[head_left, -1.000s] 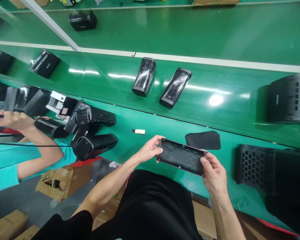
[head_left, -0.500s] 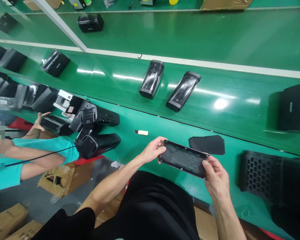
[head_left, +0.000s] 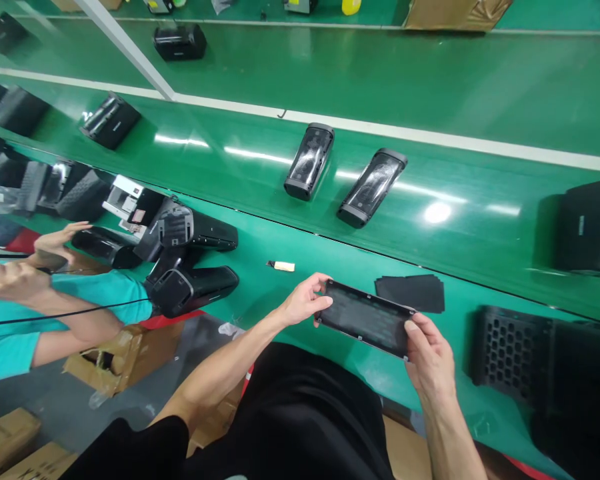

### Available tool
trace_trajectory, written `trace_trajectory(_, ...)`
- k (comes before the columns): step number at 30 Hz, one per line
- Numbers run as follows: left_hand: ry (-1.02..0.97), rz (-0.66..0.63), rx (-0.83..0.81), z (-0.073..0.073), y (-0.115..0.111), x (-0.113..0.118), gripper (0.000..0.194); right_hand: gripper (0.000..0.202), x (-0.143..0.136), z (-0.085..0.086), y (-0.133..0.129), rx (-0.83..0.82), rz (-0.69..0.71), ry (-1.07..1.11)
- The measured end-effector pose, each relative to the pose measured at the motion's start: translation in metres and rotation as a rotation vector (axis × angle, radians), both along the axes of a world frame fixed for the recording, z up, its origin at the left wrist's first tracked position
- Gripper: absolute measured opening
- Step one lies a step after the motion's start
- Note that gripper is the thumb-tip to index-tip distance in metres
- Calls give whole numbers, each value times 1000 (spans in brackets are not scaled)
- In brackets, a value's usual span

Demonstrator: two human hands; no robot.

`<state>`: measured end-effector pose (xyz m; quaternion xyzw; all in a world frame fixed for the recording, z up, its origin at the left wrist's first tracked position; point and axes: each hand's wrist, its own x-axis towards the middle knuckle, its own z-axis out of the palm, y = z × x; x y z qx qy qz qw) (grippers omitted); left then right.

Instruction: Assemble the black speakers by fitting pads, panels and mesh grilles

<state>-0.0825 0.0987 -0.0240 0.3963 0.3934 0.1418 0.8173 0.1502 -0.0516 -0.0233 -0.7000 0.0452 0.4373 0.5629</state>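
Between my two hands is a black rectangular panel point(head_left: 365, 319), see-through in its middle, with small clips along its edges. My left hand point(head_left: 307, 300) grips its left end, thumb on top. At the right end my right hand point(head_left: 430, 350) pinches the corner, its thumb lying over the panel face. Just behind the panel lies a small stack of black sheets point(head_left: 411, 293) on the green table. Left of it rests a small pale-handled tool point(head_left: 281, 266) with a dark tip.
Two glossy black housings point(head_left: 310, 161) lie on the green conveyor point(head_left: 220, 173). Black honeycomb-patterned parts point(head_left: 507, 350) stand at the right. To the left, several black housings point(head_left: 200, 288) sit beside a co-worker in a teal shirt point(head_left: 75, 300). Cardboard boxes point(head_left: 125, 360) are on the floor.
Both my hands keep hold of the panel, almost unmoved. The co-worker's near forearm has lifted, a hand now showing at the left edge. The view has shifted slightly.
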Motion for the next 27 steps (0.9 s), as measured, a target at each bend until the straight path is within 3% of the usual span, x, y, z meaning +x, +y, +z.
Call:
trace_trajectory(7,68,-24,2,-3,7,-1,65,45,3,-1,5,78,98,-53)
trace_trajectory(14,268,-60,153,-3,12,5,53,48,-2,-2,11,75,103,-22)
trace_trajectory(16,261,-54,127,-4,13,5,53,48,-3,-1,12,74,104,-13)
trace_trajectory(19,144,14,-22,-9,14,1,61,48,-2,2,16,81,104,30)
trace_trajectory(24,-298,306,-294,-28,0,-2,88,45,-6,-2,31,95,85,77)
trace_trajectory(27,-534,259,-250,-40,-12,13,92,42,-16,-13,42,170,150,36)
